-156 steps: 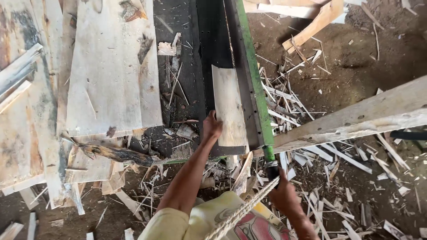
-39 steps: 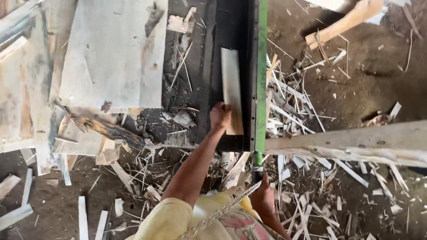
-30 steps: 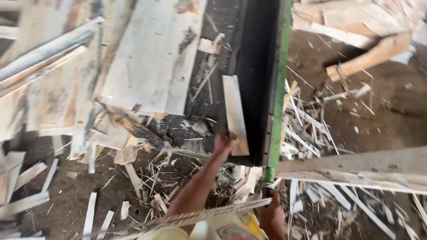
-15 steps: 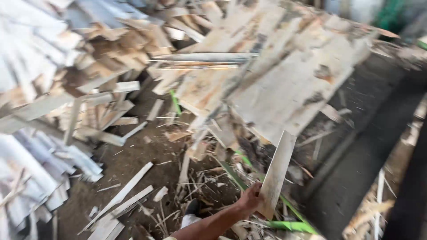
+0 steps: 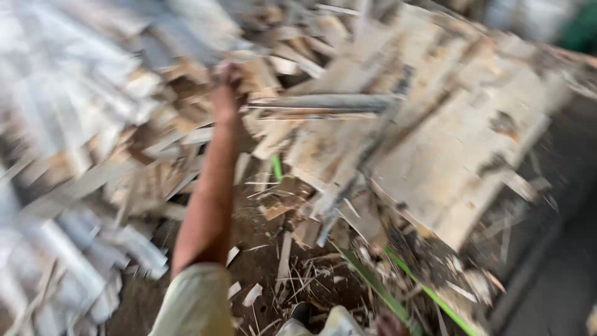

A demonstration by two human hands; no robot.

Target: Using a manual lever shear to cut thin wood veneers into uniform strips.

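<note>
Blur smears most of this head-camera view, so I can make out only broad shapes. My left hand (image 5: 227, 76) is stretched far forward at the end of a bare arm, over a heap of pale, thin offcut wood strips (image 5: 93, 180) piled on the left. I cannot tell whether its fingers are spread or curled, and I see no strip clearly in its grasp; any piece it carried is lost in the blur among the heap. My right hand is out of view. To the right lies a stack of broad, pale, rough-edged wooden sheets (image 5: 448, 155), with a long grey stick (image 5: 323, 102) across it. Splinters and chips litter the dark dirt floor (image 5: 267, 261). Judging by the reach, one strip is arriving at the heap; loose scraps remain everywhere.
</note>
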